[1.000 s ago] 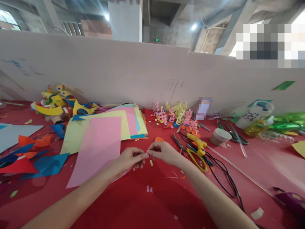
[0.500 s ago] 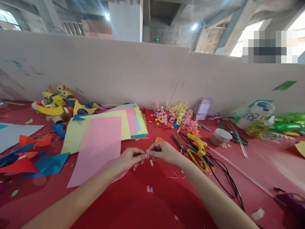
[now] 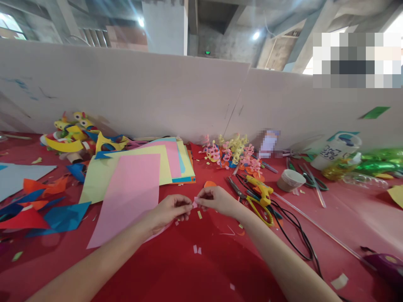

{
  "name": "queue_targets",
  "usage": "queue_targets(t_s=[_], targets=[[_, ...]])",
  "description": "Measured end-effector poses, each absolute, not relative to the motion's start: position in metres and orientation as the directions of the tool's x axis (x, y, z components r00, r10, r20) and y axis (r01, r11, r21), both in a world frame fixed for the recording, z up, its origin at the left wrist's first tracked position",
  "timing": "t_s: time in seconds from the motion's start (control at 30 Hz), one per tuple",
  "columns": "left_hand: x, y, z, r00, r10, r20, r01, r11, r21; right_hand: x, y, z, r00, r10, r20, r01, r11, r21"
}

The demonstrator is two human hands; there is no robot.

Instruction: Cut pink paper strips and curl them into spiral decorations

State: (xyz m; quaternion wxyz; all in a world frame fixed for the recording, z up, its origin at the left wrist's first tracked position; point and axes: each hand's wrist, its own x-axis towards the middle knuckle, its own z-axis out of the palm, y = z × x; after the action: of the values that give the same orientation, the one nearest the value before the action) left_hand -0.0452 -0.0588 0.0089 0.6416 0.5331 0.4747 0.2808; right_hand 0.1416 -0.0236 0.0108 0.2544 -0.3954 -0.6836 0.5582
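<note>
My left hand (image 3: pixel 171 209) and my right hand (image 3: pixel 217 200) meet fingertip to fingertip above the red table (image 3: pixel 189 268). Both pinch a small pink paper strip (image 3: pixel 195 204) between them. A large pink sheet (image 3: pixel 129 193) lies just left of my left hand, over a stack of coloured sheets (image 3: pixel 176 161). Tiny paper scraps (image 3: pixel 197 249) lie below my hands. Yellow-handled scissors (image 3: pixel 260 209) and a yellow glue gun (image 3: pixel 262 188) lie right of my right hand.
A white partition (image 3: pixel 157 92) closes off the back. Curled paper pieces (image 3: pixel 231 153) sit at centre back, paper figures (image 3: pixel 75 136) at back left, blue and orange offcuts (image 3: pixel 37 205) at left. A tape roll (image 3: pixel 290 179), black cable (image 3: pixel 292 235), clear rod (image 3: pixel 317 228) and white bottle (image 3: pixel 336 151) lie right.
My hands stay almost in place; the fingers shift slightly on the small pink strip, which now shows a little more between the fingertips.
</note>
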Motion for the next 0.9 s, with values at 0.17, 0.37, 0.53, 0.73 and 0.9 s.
queue_targets(t_s=[0.17,0.37,0.53,0.73,0.9], targets=[[-0.0459,-0.0586,0.0069,0.397,0.865,-0.308,0.172,0.259,0.95,0.1418,-0.0233,0.009,-0.559,0.823,-0.102,0.273,0.067,-0.96],[-0.0445,-0.0585,0.0082,0.392,0.863,-0.318,0.223,0.246,0.943,0.1417,-0.0233,0.0087,-0.556,0.821,-0.133,0.309,0.056,-0.949],[-0.0424,-0.0585,0.008,0.373,0.874,-0.313,0.232,0.239,0.943,0.1406,-0.024,0.0088,-0.567,0.813,-0.13,0.282,0.044,-0.958],[-0.0424,-0.0579,0.0037,0.297,0.91,-0.288,0.233,0.224,0.946,0.1381,-0.0233,0.0052,-0.563,0.816,-0.134,0.236,0.004,-0.972],[-0.0422,-0.0596,0.0054,0.278,0.916,-0.288,0.202,0.237,0.95,0.1373,-0.0224,0.0005,-0.562,0.816,-0.133,0.189,-0.03,-0.982]])
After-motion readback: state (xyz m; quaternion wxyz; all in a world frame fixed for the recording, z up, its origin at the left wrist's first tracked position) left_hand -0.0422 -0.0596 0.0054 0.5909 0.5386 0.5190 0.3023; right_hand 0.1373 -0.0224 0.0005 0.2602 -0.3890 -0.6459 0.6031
